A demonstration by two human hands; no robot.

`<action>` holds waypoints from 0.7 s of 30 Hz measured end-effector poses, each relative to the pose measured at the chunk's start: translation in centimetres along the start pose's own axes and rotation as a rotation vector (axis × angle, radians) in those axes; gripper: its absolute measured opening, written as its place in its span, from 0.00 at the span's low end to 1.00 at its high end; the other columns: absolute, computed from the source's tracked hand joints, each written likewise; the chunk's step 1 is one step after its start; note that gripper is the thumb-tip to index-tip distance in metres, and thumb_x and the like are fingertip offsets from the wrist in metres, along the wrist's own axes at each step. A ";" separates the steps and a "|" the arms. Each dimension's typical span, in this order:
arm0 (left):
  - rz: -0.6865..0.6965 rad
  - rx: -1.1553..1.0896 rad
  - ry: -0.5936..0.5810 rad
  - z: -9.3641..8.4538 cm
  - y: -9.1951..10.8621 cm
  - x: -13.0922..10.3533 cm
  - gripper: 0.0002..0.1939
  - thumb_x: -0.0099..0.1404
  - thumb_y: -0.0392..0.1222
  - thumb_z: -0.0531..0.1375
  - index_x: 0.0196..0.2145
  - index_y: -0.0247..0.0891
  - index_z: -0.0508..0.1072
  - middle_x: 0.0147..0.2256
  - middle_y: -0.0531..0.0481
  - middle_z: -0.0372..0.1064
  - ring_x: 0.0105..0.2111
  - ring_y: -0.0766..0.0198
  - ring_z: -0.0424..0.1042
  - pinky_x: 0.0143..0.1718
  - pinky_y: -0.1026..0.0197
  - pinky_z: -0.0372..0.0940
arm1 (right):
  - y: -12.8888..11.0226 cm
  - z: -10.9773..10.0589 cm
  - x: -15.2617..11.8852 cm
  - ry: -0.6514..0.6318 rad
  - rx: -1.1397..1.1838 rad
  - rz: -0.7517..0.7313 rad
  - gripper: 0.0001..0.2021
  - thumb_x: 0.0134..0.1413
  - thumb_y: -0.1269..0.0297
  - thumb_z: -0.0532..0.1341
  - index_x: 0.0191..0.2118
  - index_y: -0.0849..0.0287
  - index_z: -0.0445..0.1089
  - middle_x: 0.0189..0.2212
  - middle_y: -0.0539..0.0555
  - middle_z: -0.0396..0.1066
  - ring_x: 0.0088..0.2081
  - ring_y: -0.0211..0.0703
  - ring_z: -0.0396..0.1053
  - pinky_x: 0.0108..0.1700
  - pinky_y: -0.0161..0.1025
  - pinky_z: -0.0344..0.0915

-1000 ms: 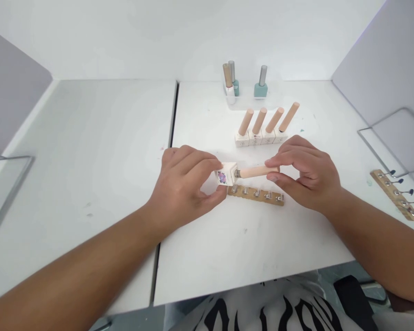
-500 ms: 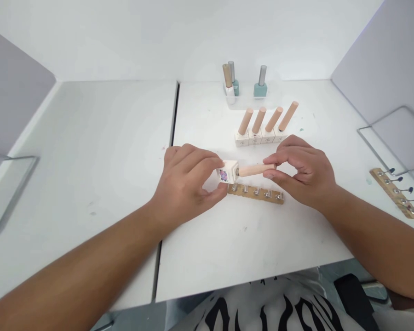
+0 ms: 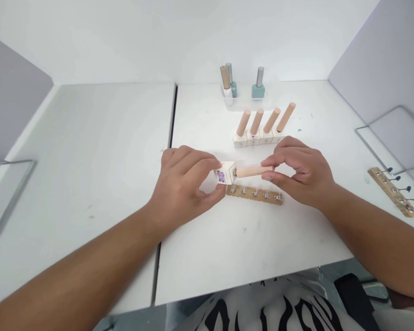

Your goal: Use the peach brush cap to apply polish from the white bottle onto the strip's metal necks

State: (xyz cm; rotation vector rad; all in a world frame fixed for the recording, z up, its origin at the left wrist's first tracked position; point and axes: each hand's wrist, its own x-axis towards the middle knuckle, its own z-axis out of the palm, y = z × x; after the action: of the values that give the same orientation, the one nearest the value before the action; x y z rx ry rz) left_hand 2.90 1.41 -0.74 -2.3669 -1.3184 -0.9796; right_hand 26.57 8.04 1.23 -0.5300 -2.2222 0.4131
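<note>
The left hand (image 3: pixel 183 184) pinched the bottle (image 3: pixel 229 173) near the left end of the strip (image 3: pixel 251 194), and the right hand (image 3: pixel 301 172) pinched its cap (image 3: pixel 250 171). Four more bottles (image 3: pixel 253 139) stood behind the strip. In front of it, wide table (image 3: pixel 244 248) ran to the edge (image 3: pixel 255 280).

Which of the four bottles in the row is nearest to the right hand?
The rightmost bottle, at the end of the row, just beyond the right hand; the other three stand farther left.
</note>
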 end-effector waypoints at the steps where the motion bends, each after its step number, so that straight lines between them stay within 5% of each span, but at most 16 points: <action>1: 0.000 0.001 -0.002 0.0 0.0 0.0 0.12 0.56 0.38 0.63 0.38 0.43 0.65 0.33 0.51 0.72 0.29 0.59 0.68 0.34 0.54 0.59 | 0.0 -0.1 0.0 0.004 0.011 0.033 0.01 0.54 0.67 0.64 0.32 0.57 0.71 0.22 0.48 0.71 0.29 0.36 0.67 0.29 0.35 0.65; 12: -0.104 -0.054 -0.062 -0.4 -0.1 -0.2 0.12 0.58 0.38 0.62 0.39 0.47 0.64 0.34 0.53 0.72 0.32 0.58 0.70 0.36 0.52 0.62 | 1.9 -1.3 -0.6 -0.021 0.406 0.488 0.05 0.52 0.61 0.65 0.33 0.55 0.74 0.27 0.49 0.69 0.30 0.36 0.67 0.35 0.40 0.67; 21: -0.134 -0.165 -0.011 -0.8 -1.0 -0.5 0.13 0.55 0.36 0.64 0.38 0.44 0.68 0.34 0.52 0.71 0.33 0.57 0.70 0.34 0.51 0.65 | 5.2 -2.1 -0.5 -0.125 0.845 0.550 0.06 0.50 0.63 0.67 0.34 0.59 0.75 0.26 0.48 0.71 0.28 0.30 0.69 0.35 0.33 0.69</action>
State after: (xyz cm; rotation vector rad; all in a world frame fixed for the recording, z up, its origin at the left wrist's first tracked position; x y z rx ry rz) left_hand 1.57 1.27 -0.57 -2.4321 -1.4690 -1.1566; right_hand 29.70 12.53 -0.09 -0.6329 -1.7449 1.6033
